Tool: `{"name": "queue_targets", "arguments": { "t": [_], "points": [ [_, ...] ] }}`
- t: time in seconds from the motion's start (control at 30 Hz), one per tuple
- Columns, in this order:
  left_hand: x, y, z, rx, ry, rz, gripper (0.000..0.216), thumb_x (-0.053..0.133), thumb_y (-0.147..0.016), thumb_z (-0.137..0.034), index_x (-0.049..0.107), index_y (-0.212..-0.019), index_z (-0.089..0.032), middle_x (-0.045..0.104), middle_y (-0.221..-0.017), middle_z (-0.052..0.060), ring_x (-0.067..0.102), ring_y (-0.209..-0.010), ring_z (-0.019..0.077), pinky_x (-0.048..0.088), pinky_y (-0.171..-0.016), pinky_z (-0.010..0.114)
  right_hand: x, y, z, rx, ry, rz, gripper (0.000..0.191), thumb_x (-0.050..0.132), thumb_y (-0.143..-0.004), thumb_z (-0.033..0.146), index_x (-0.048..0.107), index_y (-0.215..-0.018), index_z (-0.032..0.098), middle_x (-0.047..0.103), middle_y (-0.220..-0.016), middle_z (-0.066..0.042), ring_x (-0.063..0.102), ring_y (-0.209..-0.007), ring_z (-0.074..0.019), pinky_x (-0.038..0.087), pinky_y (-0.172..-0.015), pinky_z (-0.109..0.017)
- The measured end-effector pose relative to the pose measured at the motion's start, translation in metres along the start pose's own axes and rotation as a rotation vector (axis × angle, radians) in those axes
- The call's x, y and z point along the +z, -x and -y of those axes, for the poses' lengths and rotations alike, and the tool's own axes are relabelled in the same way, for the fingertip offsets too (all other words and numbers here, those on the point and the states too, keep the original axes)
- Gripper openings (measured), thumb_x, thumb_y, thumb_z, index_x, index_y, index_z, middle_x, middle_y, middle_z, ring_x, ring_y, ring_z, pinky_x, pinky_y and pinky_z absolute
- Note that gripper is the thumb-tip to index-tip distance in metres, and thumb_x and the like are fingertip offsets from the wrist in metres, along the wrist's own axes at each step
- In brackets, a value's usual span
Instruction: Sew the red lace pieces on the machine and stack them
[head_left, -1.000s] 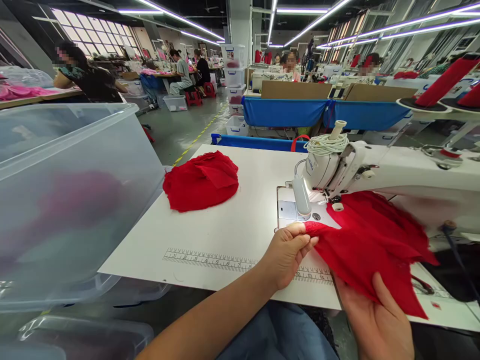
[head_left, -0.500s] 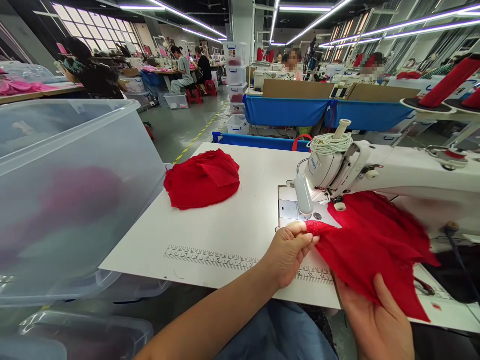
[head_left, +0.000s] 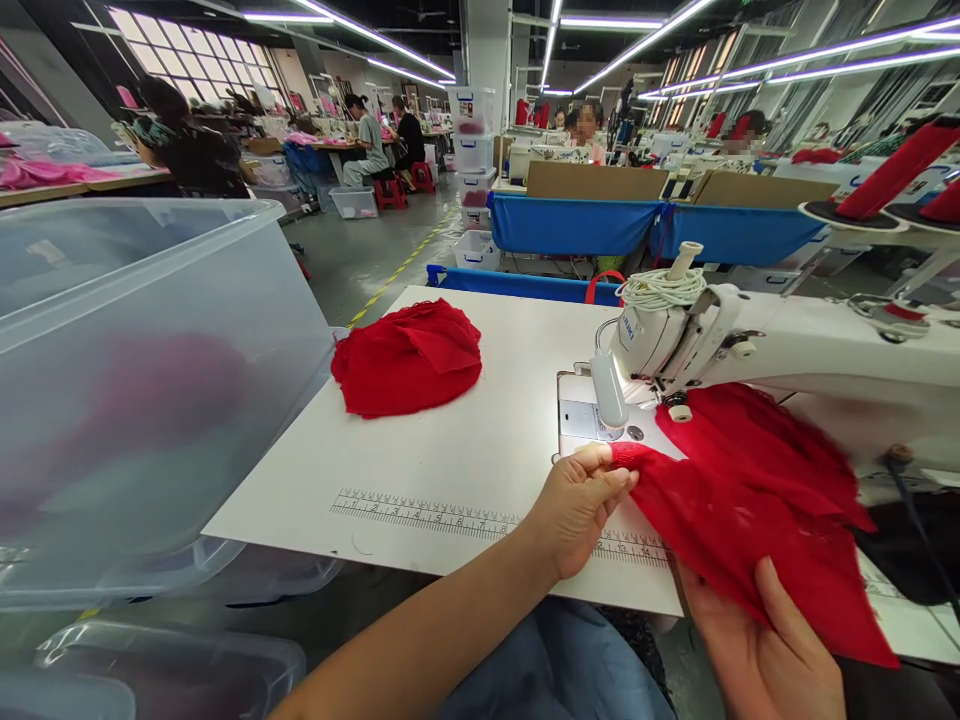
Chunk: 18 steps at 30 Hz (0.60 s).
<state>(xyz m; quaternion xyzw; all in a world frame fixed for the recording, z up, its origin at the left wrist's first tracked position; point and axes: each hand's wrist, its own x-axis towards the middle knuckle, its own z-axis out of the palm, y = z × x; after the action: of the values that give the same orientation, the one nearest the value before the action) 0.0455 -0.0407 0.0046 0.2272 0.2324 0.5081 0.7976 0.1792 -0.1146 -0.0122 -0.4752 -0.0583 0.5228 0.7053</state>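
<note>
My left hand (head_left: 581, 510) pinches the lace-like edge of a piece of red fabric (head_left: 750, 510) between thumb and fingers, just in front of the needle plate. From there the fabric spreads right, passing beneath the arm of a white sewing machine (head_left: 787, 335). At the table's front edge, my right hand (head_left: 769, 640) holds the near part of the cloth, fingers hidden under it and thumb on the near side. A folded pile of red fabric (head_left: 409, 360) lies on the left part of the white tabletop (head_left: 465, 455).
A ruler scale (head_left: 435, 515) is printed along the table's front. Left of the table stands a large clear plastic bin (head_left: 165, 420). Red thread cones (head_left: 900, 170) stand behind the machine at right. Several people work at tables farther back.
My right hand has moved slightly right and toward me, drawing the fabric's near corner with it. My left hand keeps its pinch in nearly the same place.
</note>
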Motion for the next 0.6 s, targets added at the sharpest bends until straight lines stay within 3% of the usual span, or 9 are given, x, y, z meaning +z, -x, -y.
{"name": "queue_targets", "arguments": {
  "t": [0.1, 0.23, 0.3, 0.37, 0.4, 0.5, 0.53, 0.6],
  "points": [
    [0.002, 0.003, 0.000, 0.008, -0.007, -0.019, 0.030, 0.086, -0.061, -0.025, 0.072, -0.083, -0.013, 0.070, -0.089, 0.005, 0.062, -0.088, 0.0124, 0.043, -0.097, 0.027, -0.015, -0.002, -0.002, -0.117, 0.270, -0.013, 0.048, 0.069, -0.082, 0.046, 0.063, -0.125, 0.027, 0.066, -0.125, -0.002, 0.060, -0.117, -0.0240, 0.053, -0.098, -0.042],
    [0.010, 0.018, -0.012, 0.069, -0.146, -0.123, 0.028, 0.081, -0.070, -0.037, 0.070, -0.082, -0.015, 0.069, -0.083, 0.004, 0.059, -0.075, 0.0125, 0.048, -0.076, 0.025, -0.033, -0.007, 0.022, -0.129, 0.602, 0.049, 0.059, 0.093, -0.047, 0.033, 0.074, -0.101, 0.019, 0.073, -0.107, -0.005, 0.069, -0.093, -0.0259, 0.061, -0.073, -0.027],
    [0.017, 0.029, -0.017, 0.160, -0.329, -0.118, 0.024, 0.073, -0.078, -0.041, 0.070, -0.084, -0.018, 0.069, -0.083, 0.004, 0.060, -0.076, 0.0156, 0.048, -0.075, 0.028, -0.037, -0.005, 0.039, -0.317, 0.740, -0.031, 0.062, 0.092, -0.046, 0.041, 0.074, -0.103, 0.021, 0.073, -0.107, -0.005, 0.070, -0.081, -0.0220, 0.059, -0.062, -0.021],
    [0.025, 0.040, -0.015, 0.242, -0.592, 0.017, 0.019, 0.065, -0.085, -0.038, 0.072, -0.086, -0.020, 0.071, -0.090, 0.007, 0.062, -0.085, 0.0201, 0.048, -0.082, 0.033, -0.038, -0.001, 0.049, -0.462, 0.691, -0.057, 0.069, 0.088, -0.049, 0.051, 0.072, -0.111, 0.022, 0.071, -0.115, -0.007, 0.070, -0.083, -0.0225, 0.059, -0.058, -0.020],
    [0.029, 0.044, -0.010, 0.273, -0.728, 0.117, 0.017, 0.063, -0.087, -0.034, 0.073, -0.087, -0.021, 0.072, -0.097, 0.008, 0.063, -0.091, 0.0229, 0.047, -0.088, 0.036, -0.036, 0.002, 0.050, -0.437, 0.614, 0.008, 0.073, 0.087, -0.049, 0.053, 0.071, -0.113, 0.021, 0.069, -0.118, -0.010, 0.070, -0.088, -0.0256, 0.060, -0.060, -0.024],
    [0.037, 0.051, 0.013, 0.348, -0.992, 0.354, 0.010, 0.067, -0.081, -0.023, 0.076, -0.084, -0.027, 0.070, -0.115, 0.009, 0.056, -0.119, 0.0327, 0.029, -0.111, 0.046, -0.023, 0.007, 0.046, -0.095, 0.401, 0.210, 0.063, 0.089, -0.049, 0.047, 0.074, -0.103, 0.018, 0.071, -0.113, -0.016, 0.068, -0.102, -0.0341, 0.061, -0.074, -0.038],
    [0.037, 0.052, 0.019, 0.367, -1.020, 0.386, 0.010, 0.071, -0.078, -0.022, 0.077, -0.083, -0.029, 0.069, -0.119, 0.008, 0.051, -0.126, 0.0349, 0.023, -0.115, 0.048, -0.018, 0.007, 0.045, -0.020, 0.368, 0.176, 0.058, 0.089, -0.049, 0.044, 0.074, -0.098, 0.019, 0.073, -0.109, -0.015, 0.068, -0.102, -0.0339, 0.060, -0.078, -0.040],
    [0.035, 0.050, 0.023, 0.402, -1.032, 0.389, 0.014, 0.070, -0.080, -0.026, 0.076, -0.092, -0.028, 0.066, -0.124, 0.011, 0.051, -0.127, 0.0350, 0.024, -0.114, 0.048, -0.014, 0.003, 0.045, 0.015, 0.340, 0.026, 0.052, 0.090, -0.044, 0.038, 0.075, -0.091, 0.020, 0.075, -0.103, -0.012, 0.070, -0.098, -0.0324, 0.060, -0.077, -0.039]
  ]
}}
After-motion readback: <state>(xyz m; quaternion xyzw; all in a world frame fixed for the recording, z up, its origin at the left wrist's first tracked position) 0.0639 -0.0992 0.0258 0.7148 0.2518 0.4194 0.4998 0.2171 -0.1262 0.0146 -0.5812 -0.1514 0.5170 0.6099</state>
